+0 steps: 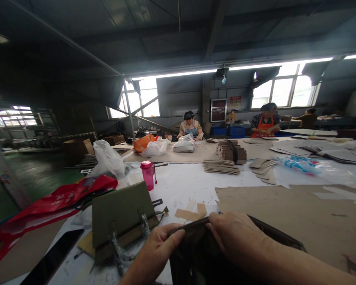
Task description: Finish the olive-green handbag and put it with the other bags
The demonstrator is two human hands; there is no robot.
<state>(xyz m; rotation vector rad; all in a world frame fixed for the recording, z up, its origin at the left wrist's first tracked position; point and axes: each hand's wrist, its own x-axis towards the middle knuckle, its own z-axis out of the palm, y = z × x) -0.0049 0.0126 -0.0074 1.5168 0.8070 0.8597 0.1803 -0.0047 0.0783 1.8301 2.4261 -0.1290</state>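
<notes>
Fingers (pixel 174 240) pinch dark bag (pixel 200 253), long axis crosswise.

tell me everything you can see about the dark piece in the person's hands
The dark piece looks brownish-black and leather-like, with a narrow raised edge that shows past the right hand and slants down to the right. The left hand pinches its edge between thumb and fingers; the right grips farther along. Its body hangs below the hands, in deep shadow and cut off by the picture's bottom, so its full shape cannot be told.
</notes>
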